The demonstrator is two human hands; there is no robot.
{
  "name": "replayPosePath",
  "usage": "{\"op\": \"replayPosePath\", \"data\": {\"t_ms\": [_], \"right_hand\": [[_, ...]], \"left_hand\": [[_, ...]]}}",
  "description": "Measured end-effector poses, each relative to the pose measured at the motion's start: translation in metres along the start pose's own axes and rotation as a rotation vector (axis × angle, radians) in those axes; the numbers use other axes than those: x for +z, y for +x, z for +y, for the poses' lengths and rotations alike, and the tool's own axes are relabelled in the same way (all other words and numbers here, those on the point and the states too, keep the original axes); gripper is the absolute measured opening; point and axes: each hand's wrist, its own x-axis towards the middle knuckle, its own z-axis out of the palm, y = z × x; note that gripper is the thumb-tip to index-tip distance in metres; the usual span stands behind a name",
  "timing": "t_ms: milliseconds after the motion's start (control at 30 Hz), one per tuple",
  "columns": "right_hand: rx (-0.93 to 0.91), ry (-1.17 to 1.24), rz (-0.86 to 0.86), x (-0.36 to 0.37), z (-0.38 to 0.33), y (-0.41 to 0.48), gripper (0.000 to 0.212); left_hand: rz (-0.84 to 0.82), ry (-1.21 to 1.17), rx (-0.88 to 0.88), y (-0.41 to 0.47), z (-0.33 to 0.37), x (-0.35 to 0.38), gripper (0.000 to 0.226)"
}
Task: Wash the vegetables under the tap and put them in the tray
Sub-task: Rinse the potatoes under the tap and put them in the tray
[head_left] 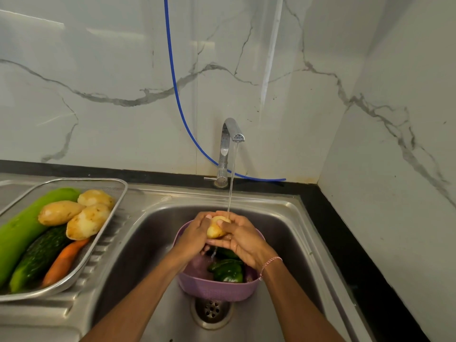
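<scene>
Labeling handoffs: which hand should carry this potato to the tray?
Probably the left hand: it and the right hand grip the potato under the tap, but the tray lies left of the sink.

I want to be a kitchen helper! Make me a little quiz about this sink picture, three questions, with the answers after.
1. True or false: water runs from the curved chrome tap onto the yellow potato that the left hand and right hand hold together.
2. Which of these lies in the purple plastic colander inside the steel sink? A) dark green peppers B) an orange carrot C) bananas
3. Fill in: the steel mesh tray on the left holds ___ washed potatoes.
Key: 1 true; 2 A; 3 three.
</scene>
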Motion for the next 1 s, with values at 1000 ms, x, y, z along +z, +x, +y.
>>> {"op": "replayPosePath", "data": {"t_ms": [1000], "right_hand": [[-0.203,-0.391,0.166,-0.014,-0.001,0.011,0.032]], "left_hand": [[-0.184,0.104,0.147,-0.009,0.004,0.011,0.041]]}}
